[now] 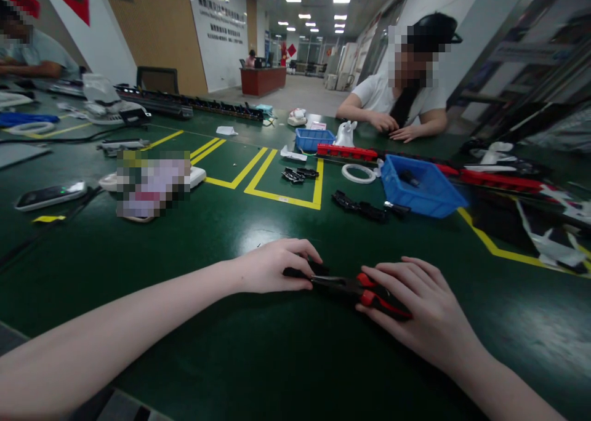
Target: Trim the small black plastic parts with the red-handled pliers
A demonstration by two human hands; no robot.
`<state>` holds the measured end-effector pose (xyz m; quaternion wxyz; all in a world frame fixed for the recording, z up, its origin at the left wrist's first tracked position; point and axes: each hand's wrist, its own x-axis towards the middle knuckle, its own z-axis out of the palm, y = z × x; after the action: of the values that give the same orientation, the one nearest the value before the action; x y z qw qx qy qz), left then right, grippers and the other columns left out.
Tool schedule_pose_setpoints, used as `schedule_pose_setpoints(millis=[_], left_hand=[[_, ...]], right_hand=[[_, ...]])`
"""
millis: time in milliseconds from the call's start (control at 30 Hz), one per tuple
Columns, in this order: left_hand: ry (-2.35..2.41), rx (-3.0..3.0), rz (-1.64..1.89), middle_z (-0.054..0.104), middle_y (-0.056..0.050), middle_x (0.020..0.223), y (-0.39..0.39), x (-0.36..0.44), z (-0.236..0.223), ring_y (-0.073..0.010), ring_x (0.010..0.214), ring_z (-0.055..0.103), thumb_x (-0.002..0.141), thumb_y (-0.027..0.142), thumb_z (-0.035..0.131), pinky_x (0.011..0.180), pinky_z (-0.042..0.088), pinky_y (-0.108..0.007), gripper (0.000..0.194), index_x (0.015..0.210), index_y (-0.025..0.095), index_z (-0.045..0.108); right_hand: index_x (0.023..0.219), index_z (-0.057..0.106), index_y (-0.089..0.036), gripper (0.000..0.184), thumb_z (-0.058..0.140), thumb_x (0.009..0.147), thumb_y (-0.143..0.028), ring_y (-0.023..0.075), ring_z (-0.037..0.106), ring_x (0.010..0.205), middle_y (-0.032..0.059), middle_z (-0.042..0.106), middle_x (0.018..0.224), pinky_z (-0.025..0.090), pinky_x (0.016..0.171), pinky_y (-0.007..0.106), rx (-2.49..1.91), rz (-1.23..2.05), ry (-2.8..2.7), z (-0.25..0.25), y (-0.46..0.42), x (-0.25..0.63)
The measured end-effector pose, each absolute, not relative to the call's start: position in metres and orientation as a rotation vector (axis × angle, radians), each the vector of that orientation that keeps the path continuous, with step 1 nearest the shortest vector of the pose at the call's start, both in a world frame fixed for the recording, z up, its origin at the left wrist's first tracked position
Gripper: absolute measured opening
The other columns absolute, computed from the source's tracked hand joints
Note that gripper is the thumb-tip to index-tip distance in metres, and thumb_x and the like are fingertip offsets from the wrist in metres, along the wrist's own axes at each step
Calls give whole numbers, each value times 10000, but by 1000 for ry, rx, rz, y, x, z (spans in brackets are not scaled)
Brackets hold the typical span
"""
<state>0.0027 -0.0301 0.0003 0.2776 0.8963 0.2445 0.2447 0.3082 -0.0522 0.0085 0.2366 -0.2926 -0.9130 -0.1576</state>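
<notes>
My left hand (pixel 281 265) pinches a small black part (pixel 295 273) just above the green table (pixel 258 347). Its exact kind is hard to make out, since my fingers cover much of it. Red-and-black long-nose pliers (pixel 364 290) are in my right hand (pixel 425 304), with the fingers along the handles. The pliers' metal jaws point left and meet the black part at my left fingertips. Whether the jaws grip it cannot be told. Beyond my hands lie dark clip-like pieces (pixel 357 205) and similar black pieces (pixel 300 174) inside a yellow-taped outline.
A blue bin (pixel 418 187) stands at the right, near a white tape ring (pixel 359 173) and a long red strip (pixel 347 152). A smaller blue bin (pixel 314 139) is farther back. Phones (pixel 52 195) lie at left. Across the table sits a person (pixel 401 104).
</notes>
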Motion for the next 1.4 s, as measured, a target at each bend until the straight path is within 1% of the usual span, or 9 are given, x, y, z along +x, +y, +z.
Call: schedule_pose_setpoints(millis=[133, 233, 500, 667, 833, 967, 1067, 1267, 1400], left_hand=[[671, 2364, 638, 637, -98, 1257, -29, 2, 3, -221, 1139, 637, 887, 196, 697, 975, 531, -373, 118, 987, 151, 742], [663, 2341, 629, 640, -101, 1264, -28, 1, 4, -224, 1144, 638, 873, 207, 716, 989, 525, -383, 132, 992, 161, 750], [627, 2352, 614, 644, -102, 1275, -25, -2, 2, -227, 1160, 637, 865, 218, 732, 996, 519, -390, 177, 1036, 178, 752], [625, 2357, 615, 648, -100, 1295, -23, -3, 1, -217, 1172, 639, 876, 253, 726, 1001, 514, -356, 183, 1038, 172, 751], [587, 2397, 665, 666, -101, 1276, -20, -1, -4, -202, 1122, 657, 876, 308, 729, 973, 516, -332, 190, 994, 161, 753], [578, 2386, 681, 664, -111, 1263, -19, -1, -6, -202, 1117, 655, 881, 301, 723, 974, 514, -336, 184, 975, 145, 751], [566, 2373, 679, 666, -107, 1258, -18, -1, -6, -201, 1121, 653, 879, 291, 724, 983, 513, -342, 170, 969, 150, 755], [566, 2354, 679, 665, -111, 1263, -17, -1, -6, -204, 1126, 650, 874, 287, 730, 984, 521, -352, 181, 980, 144, 759], [583, 2332, 671, 669, -112, 1259, -17, 0, -3, -212, 1117, 656, 863, 275, 742, 973, 524, -372, 162, 973, 158, 767]], right_hand=[[1197, 628, -150, 360, 614, 924, -385, 236, 655, 918, 130, 683, 1046, 550, 751, 372, -833, -361, -2506, 9, -51, 308], [1185, 636, -154, 348, 624, 917, -376, 221, 660, 884, 126, 684, 1040, 562, 707, 340, -840, -290, -2518, 10, -51, 307], [1187, 639, -187, 345, 641, 900, -378, 221, 681, 880, 115, 701, 1050, 586, 711, 348, -851, -254, -2533, 13, -52, 309], [1191, 632, -195, 342, 631, 909, -389, 204, 693, 858, 105, 700, 1040, 601, 704, 319, -806, -259, -2543, 14, -49, 311], [1280, 580, -178, 466, 627, 908, -456, 199, 711, 846, 112, 694, 1049, 615, 706, 290, -807, -238, -2566, 7, -44, 317], [1337, 556, -201, 535, 603, 908, -516, 208, 719, 841, 123, 667, 1161, 617, 680, 294, -856, -229, -2546, 3, -43, 320], [1317, 576, -209, 479, 543, 939, -501, 215, 721, 819, 129, 656, 1208, 614, 650, 311, -863, -226, -2514, 3, -43, 318], [1131, 646, -210, 342, 540, 943, -474, 213, 706, 752, 99, 717, 975, 587, 590, 304, -849, -254, -2493, 4, -43, 313], [1035, 655, -205, 261, 520, 956, -414, 206, 685, 729, 84, 717, 909, 563, 586, 307, -857, -234, -2485, 9, -43, 310]])
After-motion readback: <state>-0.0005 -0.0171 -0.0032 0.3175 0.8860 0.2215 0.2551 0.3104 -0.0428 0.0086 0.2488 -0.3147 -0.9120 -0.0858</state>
